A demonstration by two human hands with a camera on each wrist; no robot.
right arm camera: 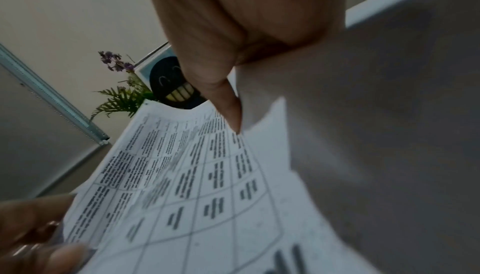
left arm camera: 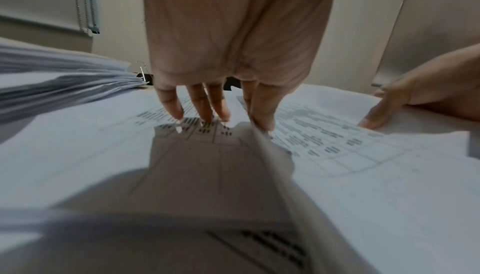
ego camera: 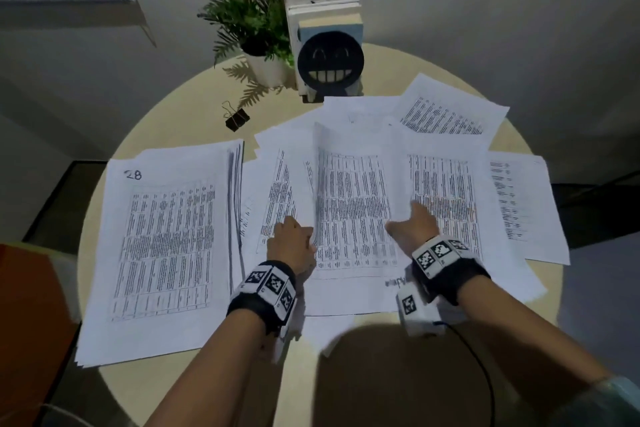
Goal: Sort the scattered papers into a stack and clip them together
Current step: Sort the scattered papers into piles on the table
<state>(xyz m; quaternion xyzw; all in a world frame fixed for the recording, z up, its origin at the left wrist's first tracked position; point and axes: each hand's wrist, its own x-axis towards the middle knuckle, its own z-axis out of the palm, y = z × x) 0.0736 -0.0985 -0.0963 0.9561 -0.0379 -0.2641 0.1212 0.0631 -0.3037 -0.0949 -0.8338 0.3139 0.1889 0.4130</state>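
A printed sheet [ego camera: 353,211] is raised off the scattered papers [ego camera: 446,191] at the middle of the round table [ego camera: 194,107]. My left hand [ego camera: 292,241] holds its left edge, fingers [left arm camera: 221,112] reaching down to the papers beneath. My right hand [ego camera: 412,222] pinches its right side, thumb [right arm camera: 228,110] on top, the other fingers hidden under the sheet [right arm camera: 194,176]. A squared stack [ego camera: 162,236] marked "28" lies at the left. A black binder clip [ego camera: 237,116] sits beyond it, far from both hands.
A potted plant [ego camera: 266,69] and upright books behind a black smiley bookend [ego camera: 329,62] stand at the table's far edge. More loose sheets [ego camera: 450,111] spread to the right rim. A black cable [ego camera: 481,367] runs from my right wrist.
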